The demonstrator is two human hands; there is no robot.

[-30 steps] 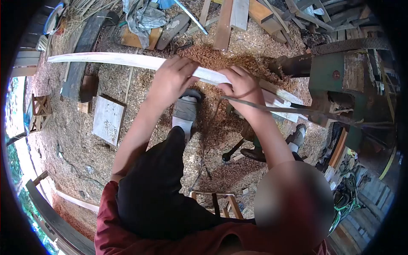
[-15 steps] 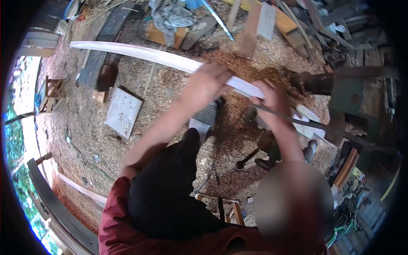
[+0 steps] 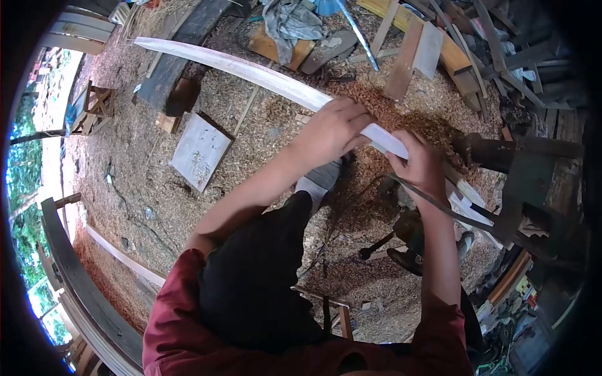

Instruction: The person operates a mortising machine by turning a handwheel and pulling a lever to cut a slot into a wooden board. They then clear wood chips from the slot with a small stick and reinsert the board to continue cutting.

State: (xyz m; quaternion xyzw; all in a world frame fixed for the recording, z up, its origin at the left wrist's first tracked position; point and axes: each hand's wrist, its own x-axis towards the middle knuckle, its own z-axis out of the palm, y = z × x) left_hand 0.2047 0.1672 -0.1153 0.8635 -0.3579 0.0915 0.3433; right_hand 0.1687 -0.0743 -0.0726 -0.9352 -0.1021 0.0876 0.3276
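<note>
A long, pale, slightly curved wooden strip (image 3: pixel 251 70) runs from the upper left down to my hands. My left hand (image 3: pixel 335 128) wraps over it a short way from its near end, fingers closed round it. At that near end, my right hand (image 3: pixel 419 161) grips the wood with thumb and fingers. The far end of the strip hangs over a dark thick beam. Close by my right wrist, a thin dark band (image 3: pixel 433 199) stretches toward the machine (image 3: pixel 533 182) on the right.
Wood shavings cover the ground. A pale square board (image 3: pixel 200 151) lies left of my foot. The dark beam (image 3: pixel 182 53) lies upper left, with a grey cloth (image 3: pixel 290 28) on boards beside it. Scrap timber (image 3: pixel 451 56) piles up at the upper right. A small wooden stool (image 3: pixel 100 103) stands far left.
The view has shifted, so the surroundings appear further right and lower or higher. Both hands still hold the wooden strip, and my right arm now shows fully.
</note>
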